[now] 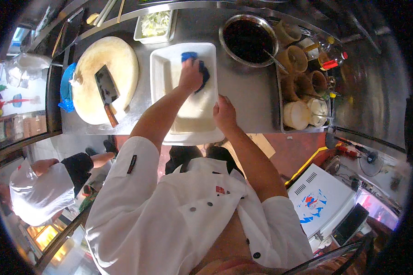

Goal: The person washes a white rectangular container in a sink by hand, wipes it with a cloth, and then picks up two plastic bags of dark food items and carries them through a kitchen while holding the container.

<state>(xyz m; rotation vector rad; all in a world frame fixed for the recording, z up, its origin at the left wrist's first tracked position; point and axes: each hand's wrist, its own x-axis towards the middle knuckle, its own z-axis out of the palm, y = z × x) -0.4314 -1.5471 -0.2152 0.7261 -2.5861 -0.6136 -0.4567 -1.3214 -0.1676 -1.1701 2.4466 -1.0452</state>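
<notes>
A white plastic tub (pixel 184 108) stands in front of me on the steel counter, its near end reaching past the counter's front edge. Inside it, my left hand (pixel 190 76) grips a dark blue cloth (pixel 203 76) against the bottom. Part of the cloth is hidden under the fingers. My right hand (pixel 224 112) holds the tub's right rim, with the thumb on the near side of the fingers. Left of the tub lies a cleaver (pixel 106 87) with a wooden handle, flat on a round chopping board (pixel 127 65).
A steel bowl of dark liquid (pixel 249 40) with a spoon in it sits at the back right. Beyond it, a tray (pixel 281 113) holds several jars and containers. Chopped pale vegetables (pixel 155 24) fill a small white container behind the tub. Another person (pixel 43 192) is at the lower left.
</notes>
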